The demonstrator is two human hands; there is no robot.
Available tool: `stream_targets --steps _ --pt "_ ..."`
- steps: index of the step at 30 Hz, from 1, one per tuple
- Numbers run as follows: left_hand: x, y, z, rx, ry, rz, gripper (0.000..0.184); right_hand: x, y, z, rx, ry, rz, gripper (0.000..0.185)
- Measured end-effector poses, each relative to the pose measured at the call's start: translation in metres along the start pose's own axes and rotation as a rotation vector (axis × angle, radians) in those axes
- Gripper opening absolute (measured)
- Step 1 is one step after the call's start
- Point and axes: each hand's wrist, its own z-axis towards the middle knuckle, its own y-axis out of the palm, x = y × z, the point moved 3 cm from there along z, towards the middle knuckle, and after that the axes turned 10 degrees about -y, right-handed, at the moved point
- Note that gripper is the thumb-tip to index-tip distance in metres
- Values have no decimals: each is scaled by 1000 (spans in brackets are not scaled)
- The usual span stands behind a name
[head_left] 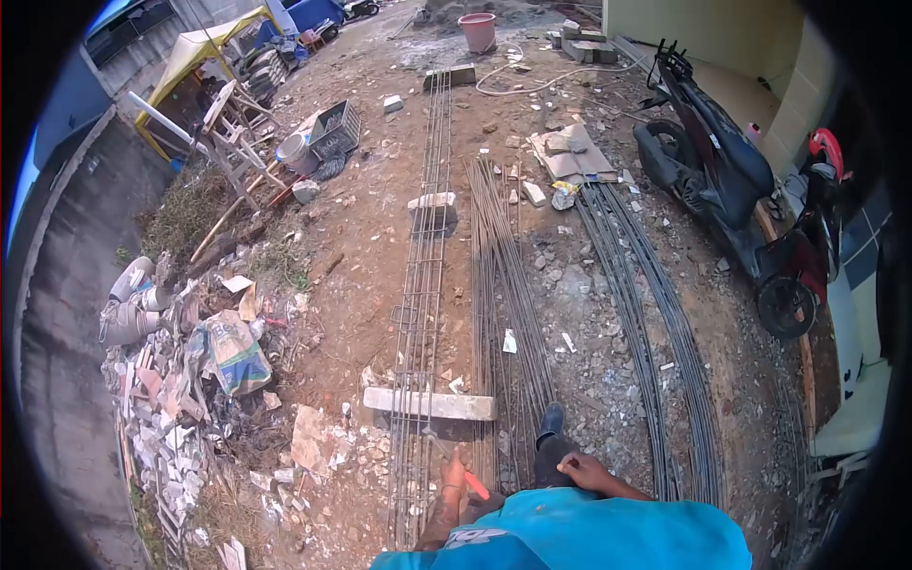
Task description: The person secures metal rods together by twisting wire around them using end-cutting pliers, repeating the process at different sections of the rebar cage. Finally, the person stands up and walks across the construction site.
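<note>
My left hand (454, 474) is closed around red-handled pincers (477, 485), whose metal head points up and left over the rebar cage (418, 328). This long, narrow cage of tied bars runs away from me and lies across a concrete beam (430, 404). Farther along, a concrete block (433, 211) supports it. My right hand (583, 471) is near my bent right knee, its fingers curled; whether anything small is in them cannot be seen. Loose steel bars (503, 275) lie in a bundle just right of the cage.
More bars (638, 313) lie farther right, near a parked motorbike (712, 176). Rubble and sacks (228, 351) line the left wall. Ahead are a crate (335, 131), a white bucket (296, 154), a reddish tub (478, 33) and a hose (499, 92). Stones litter the uneven dirt.
</note>
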Motion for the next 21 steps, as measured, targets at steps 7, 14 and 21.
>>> stream_targets --steps 7,14,21 --pt "19 -110 52 711 -79 914 50 230 -255 -5 378 487 -673 40" --pt "22 -45 57 468 -205 1086 47 204 -354 94 829 298 -575 37" --pt "166 116 145 407 -145 1152 47 196 -393 215 569 133 -261 23"
